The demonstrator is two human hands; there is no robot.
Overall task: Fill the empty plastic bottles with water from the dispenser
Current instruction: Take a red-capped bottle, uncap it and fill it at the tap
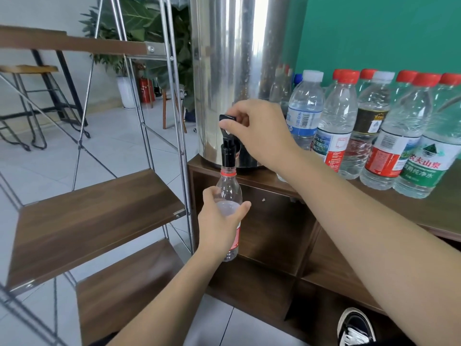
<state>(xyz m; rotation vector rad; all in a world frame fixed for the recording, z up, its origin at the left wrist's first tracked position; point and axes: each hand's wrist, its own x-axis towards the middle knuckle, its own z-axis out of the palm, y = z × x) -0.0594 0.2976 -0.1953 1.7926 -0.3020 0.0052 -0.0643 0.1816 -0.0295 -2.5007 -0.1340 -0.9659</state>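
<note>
A tall steel water dispenser (232, 71) stands on a dark wooden cabinet (274, 226). Its black tap (229, 148) juts over the cabinet's front edge. My right hand (259, 131) pinches the tap's black lever (227, 118). My left hand (219, 226) grips a clear, uncapped plastic bottle (229, 188) upright, its mouth right under the spout. The bottle holds water up to about its middle, where my fingers cover it. Several capped bottles (374, 131) with red or white caps stand in a group on the cabinet top to the right.
A metal-framed rack with brown wooden shelves (94, 221) stands close on the left. A green wall (374, 33) is behind the bottles. Plants, a stool and a tiled floor lie beyond. A black shoe (355, 328) shows at the bottom right.
</note>
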